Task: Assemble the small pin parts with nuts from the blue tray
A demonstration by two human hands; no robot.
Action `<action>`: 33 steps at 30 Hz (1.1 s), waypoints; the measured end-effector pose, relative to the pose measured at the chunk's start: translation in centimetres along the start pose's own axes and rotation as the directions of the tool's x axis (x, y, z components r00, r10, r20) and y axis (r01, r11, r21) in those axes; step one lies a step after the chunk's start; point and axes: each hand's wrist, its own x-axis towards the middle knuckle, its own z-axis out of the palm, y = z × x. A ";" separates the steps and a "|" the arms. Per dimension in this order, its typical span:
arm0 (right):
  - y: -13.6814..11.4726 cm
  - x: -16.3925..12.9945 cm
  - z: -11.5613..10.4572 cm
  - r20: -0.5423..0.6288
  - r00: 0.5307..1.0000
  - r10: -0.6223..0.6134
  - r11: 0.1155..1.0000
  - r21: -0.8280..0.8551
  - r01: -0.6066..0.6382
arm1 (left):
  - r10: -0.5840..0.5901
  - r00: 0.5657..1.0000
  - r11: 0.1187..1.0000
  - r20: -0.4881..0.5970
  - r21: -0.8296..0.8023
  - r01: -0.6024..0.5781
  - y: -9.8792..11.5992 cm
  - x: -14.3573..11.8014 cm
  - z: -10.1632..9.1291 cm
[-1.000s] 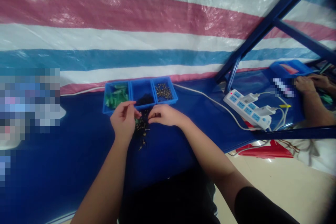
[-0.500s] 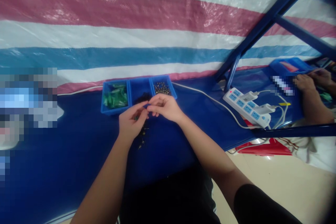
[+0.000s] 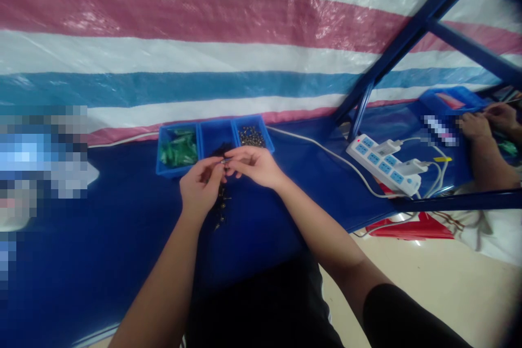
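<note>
Both hands met just in front of the blue three-compartment tray (image 3: 215,138) on the worktop (image 3: 122,217). Left hand (image 3: 199,187) and right hand (image 3: 255,166) had fingertips pinched narrow on a small part (image 3: 224,161) held between them, just above the tray's near edge, in line with the middle compartment. Part too small to identify.

Tray contents: green pieces (image 3: 177,149) in the left compartment, dark pieces (image 3: 222,149) in the middle, brassy screws (image 3: 250,136) in the right.

Loose small screws (image 3: 221,209) lay scattered on the worktop just in front of the tray, under the left hand.

White cable (image 3: 318,149) ran from beside the tray's right end to a white power strip (image 3: 383,166), well to the right of the tray, with plugs in it. Farther right of the tray, another person's hands (image 3: 487,122) worked at a separate blue tray (image 3: 448,100).
</note>
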 end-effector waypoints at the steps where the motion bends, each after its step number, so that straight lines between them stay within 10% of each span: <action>1: 0.1 0.0 0.0 -0.009 1.000 0.005 1.000 -0.008 -0.005 | -0.005 1.000 1.000 -0.002 -0.006 0.005 0.0 0.0 0.0; 8: 0.3 -0.2 0.2 -0.067 0.992 -0.108 0.968 -0.233 0.090 | -0.008 1.000 1.000 -0.017 -0.011 0.008 0.0 -0.2 0.2; 15: -0.5 -1.0 0.4 0.004 0.961 -0.275 0.740 -0.637 0.214 | -0.007 1.000 1.000 -0.021 -0.015 0.007 -0.2 -0.2 0.3; 33: -0.9 -1.3 0.6 0.039 0.953 -0.302 0.716 -0.651 0.254 | 0.020 1.000 1.000 0.012 0.006 -0.020 0.4 -0.4 0.2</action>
